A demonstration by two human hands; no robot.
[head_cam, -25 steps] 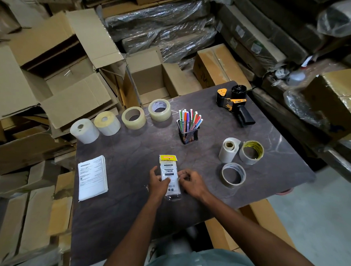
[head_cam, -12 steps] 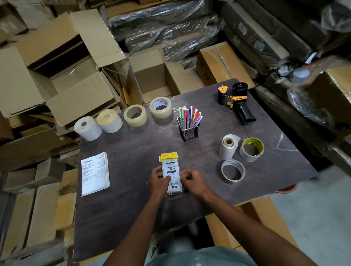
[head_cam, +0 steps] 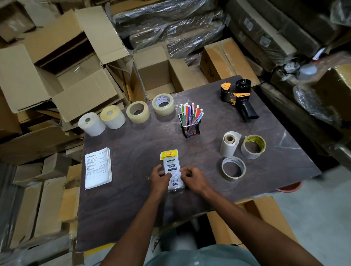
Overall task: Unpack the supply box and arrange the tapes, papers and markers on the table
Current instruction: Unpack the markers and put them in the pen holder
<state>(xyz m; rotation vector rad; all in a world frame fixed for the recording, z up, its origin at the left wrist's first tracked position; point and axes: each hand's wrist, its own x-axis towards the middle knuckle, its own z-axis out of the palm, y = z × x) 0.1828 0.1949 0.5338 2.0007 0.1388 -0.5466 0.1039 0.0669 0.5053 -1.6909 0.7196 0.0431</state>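
The worktop (head_cam: 133,205) is big and dark, and lots of brown boxes are piled behind it. One open box (head_cam: 156,73) stands just past the far edge. I think most of the unpacking is done, because many things are laid out.

I use the pen cup (head_cam: 191,122) in the middle as the landmark. It is black mesh and full of bright markers. To the left of the cup, four rolls sit in a row along the far edge: two paper rolls (head_cam: 101,121) and two clear tape rolls (head_cam: 150,107). To the right of the cup and further back lies a black and yellow tape gun (head_cam: 237,99). To the right of the cup and nearer the person are three more rolls (head_cam: 242,152) close together. To the left of the cup and nearer the person is a stack of papers (head_cam: 97,168).

Straight in front of the cup, nearer the person, lies a white packet (head_cam: 171,169) with a yellow top. It lies flat. Its long side points away from the person, toward the cup.

The left hand (head_cam: 159,178) holds the packet's left edge, with the thumb on top. The right hand (head_cam: 192,178) is just beside the right edge with its fingers curled in. I cannot tell if it touches the packet. The packet sits between both hands, and the left hand is on it.
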